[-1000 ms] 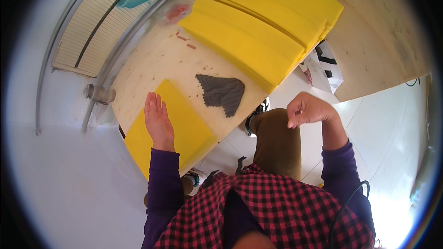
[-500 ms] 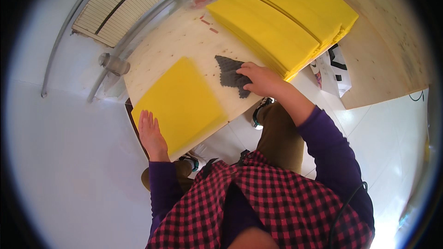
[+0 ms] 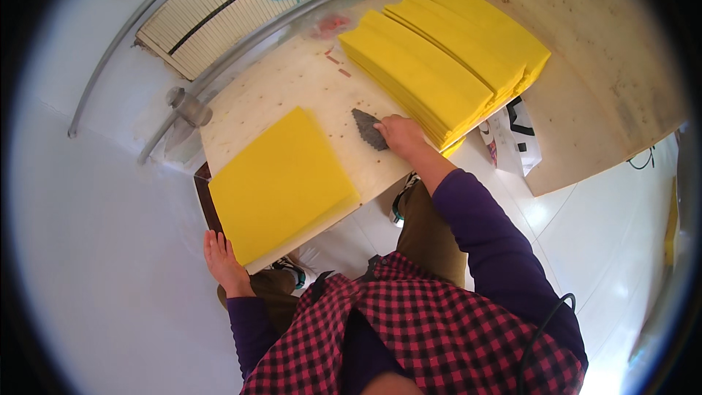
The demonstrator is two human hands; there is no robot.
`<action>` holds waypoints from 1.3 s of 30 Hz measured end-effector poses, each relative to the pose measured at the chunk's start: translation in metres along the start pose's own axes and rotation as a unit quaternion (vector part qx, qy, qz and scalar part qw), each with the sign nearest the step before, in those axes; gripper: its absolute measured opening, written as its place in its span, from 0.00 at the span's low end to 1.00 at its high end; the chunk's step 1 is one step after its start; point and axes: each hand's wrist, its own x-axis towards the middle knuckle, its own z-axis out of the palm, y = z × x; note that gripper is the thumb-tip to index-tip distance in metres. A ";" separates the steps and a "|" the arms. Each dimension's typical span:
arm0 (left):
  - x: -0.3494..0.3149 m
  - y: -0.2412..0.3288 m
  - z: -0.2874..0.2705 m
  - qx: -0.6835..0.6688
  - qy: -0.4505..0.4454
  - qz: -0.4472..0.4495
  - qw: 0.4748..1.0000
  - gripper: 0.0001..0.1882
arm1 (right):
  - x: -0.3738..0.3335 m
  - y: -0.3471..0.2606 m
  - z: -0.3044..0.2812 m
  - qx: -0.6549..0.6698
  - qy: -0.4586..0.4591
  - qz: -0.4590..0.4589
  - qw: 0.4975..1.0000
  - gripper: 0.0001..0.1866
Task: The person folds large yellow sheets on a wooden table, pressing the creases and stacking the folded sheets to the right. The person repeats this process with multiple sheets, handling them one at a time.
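A dark grey piece of cloth (image 3: 368,130) with zigzag-cut edges is bunched on the pale wooden table (image 3: 270,95), and my right hand (image 3: 402,135) pinches its near right side. A flat yellow sheet (image 3: 281,186) lies on the left part of the table, left of the cloth. My left hand (image 3: 226,265) is at the table's near left corner, beside the sheet's lower corner, with its fingers stretched out and nothing in them. Whether its fingertips touch the table edge, I cannot tell.
Stacks of folded yellow material (image 3: 446,51) stand at the table's far right, close to my right hand. A white printed bag (image 3: 512,135) is below the right edge. A metal cylinder (image 3: 189,107) on a pipe sits by the left wall. A wooden panel (image 3: 585,88) rises at right.
My left hand has moved off the yellow sheet toward me, to the corner. Spread out before, the grey cloth is now gathered in my right hand. The view has shifted slightly.
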 end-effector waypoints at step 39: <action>0.063 -0.042 -0.088 0.214 -0.112 0.124 0.962 0.21 | -0.053 -0.071 0.039 0.350 -0.021 0.012 0.937 0.18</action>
